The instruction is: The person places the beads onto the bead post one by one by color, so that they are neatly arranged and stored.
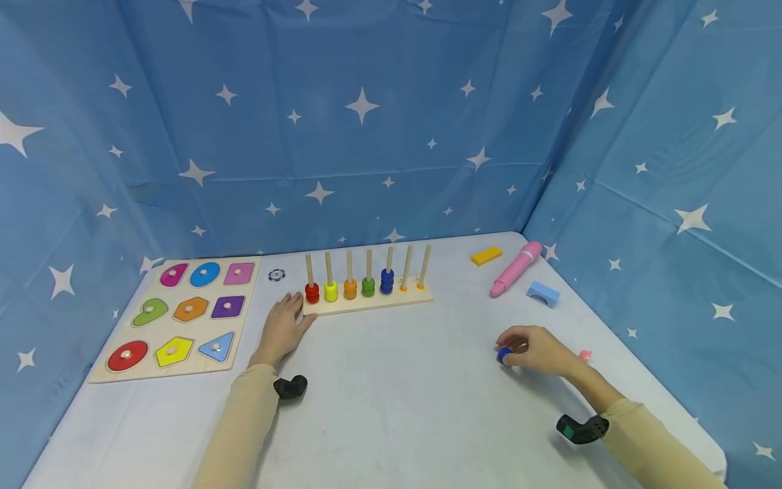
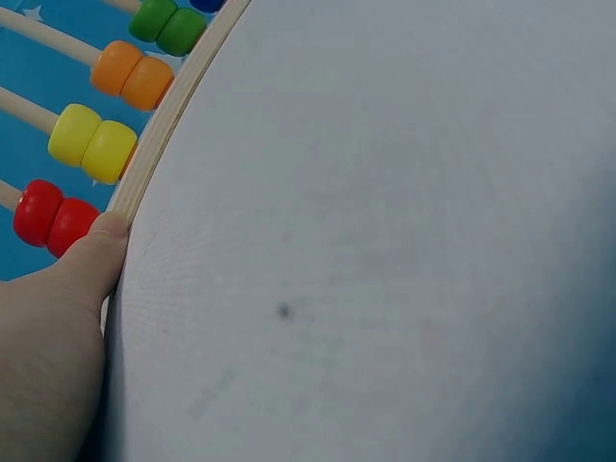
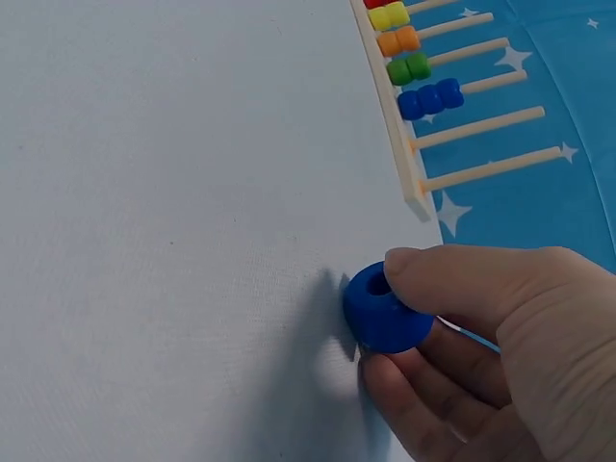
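A wooden peg board (image 1: 369, 305) with several upright pegs carries beads: two red beads (image 2: 56, 216), two yellow beads (image 2: 93, 143), two orange beads (image 2: 132, 75), two green beads (image 3: 409, 68) and three blue beads (image 3: 430, 99). The two rightmost pegs (image 3: 481, 127) are bare. My left hand (image 1: 284, 327) holds the board's left end, thumb along its front edge; its other fingers are out of sight in the left wrist view. Right of the board, my right hand (image 1: 537, 350) pinches a loose blue bead (image 3: 385, 313), its hole visible, just over the white table.
A shape puzzle board (image 1: 140, 316) lies at the left, with a poker chip (image 1: 277, 275) beside it. Toward the right edge are a yellow block (image 1: 486, 255), a pink marker-like stick (image 1: 516, 269), a light-blue arch block (image 1: 543, 294) and a small pink piece (image 1: 585, 355). Star-patterned curtains (image 1: 360, 136) enclose the table.
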